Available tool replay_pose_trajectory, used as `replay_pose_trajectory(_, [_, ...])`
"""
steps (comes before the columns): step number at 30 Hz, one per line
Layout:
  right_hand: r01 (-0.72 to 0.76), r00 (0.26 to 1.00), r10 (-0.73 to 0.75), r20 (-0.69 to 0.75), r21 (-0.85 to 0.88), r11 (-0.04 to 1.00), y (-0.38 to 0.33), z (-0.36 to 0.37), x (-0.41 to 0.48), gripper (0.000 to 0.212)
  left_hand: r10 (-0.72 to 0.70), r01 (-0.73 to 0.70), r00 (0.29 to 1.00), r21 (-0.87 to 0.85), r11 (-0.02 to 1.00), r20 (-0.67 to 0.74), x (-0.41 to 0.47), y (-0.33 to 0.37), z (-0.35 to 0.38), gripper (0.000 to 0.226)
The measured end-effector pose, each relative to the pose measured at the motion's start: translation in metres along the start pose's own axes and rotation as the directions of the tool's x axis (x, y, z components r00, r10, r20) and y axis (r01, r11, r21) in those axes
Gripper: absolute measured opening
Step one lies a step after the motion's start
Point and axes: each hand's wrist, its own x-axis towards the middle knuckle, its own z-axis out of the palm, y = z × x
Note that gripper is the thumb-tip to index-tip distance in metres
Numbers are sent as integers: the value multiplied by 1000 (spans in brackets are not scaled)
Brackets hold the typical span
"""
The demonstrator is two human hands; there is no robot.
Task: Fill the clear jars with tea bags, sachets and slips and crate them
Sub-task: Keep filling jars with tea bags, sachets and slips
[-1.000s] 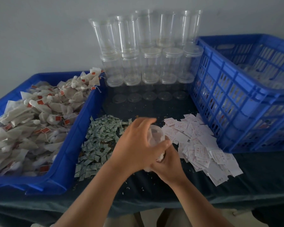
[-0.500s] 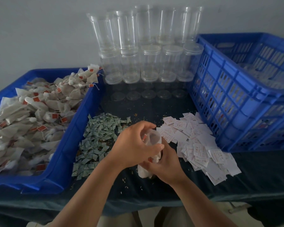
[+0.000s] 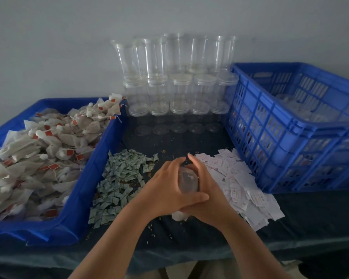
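Note:
A clear jar (image 3: pixel 186 181) sits between both my hands at the table's front middle, with white tea bag material showing below them. My left hand (image 3: pixel 165 190) wraps round its left side, thumb across the front. My right hand (image 3: pixel 208 196) grips its right side and base, fingers up along the jar. A heap of green sachets (image 3: pixel 121 178) lies just left of my hands. White slips (image 3: pixel 240 182) spread to the right. Tea bags with red tags (image 3: pixel 38 158) fill the blue tray (image 3: pixel 83 190) at left.
Stacked empty clear jars (image 3: pixel 177 77) stand against the back wall, with loose lids (image 3: pixel 179 126) in front of them. A tall blue crate (image 3: pixel 290 137) at right holds filled jars, dimly seen. Crumbs dot the dark tablecloth (image 3: pixel 189 238).
Both hands have shifted on the jar. My left hand, which covered its top, now wraps its side, and the right hand's fingers have come up along the jar's right side.

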Motion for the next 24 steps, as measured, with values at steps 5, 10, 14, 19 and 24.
replay_pose_trajectory(5, [47,996,-19,87,-340,939,-42,-17,0,120,-67,47,996,-322,946,-51,-14,17,3,102])
replay_pose_trajectory(10, [72,994,-97,-53,-360,930,-68,-75,-14,107,-62,-117,980,-793,597,-191,-11,51,-8,51])
replay_pose_trajectory(14, [128,969,-204,-139,-424,897,-92,-148,-15,82,13,-196,966,-700,687,-257,25,97,-31,49])
replay_pose_trajectory(19, [108,863,-341,-372,-523,845,-105,-239,9,74,152,-304,915,-391,869,-374,91,152,-41,26])
replay_pose_trajectory(24, [-23,691,-303,-656,-439,898,-79,-324,43,76,232,-221,966,102,970,-115,146,178,-27,56])
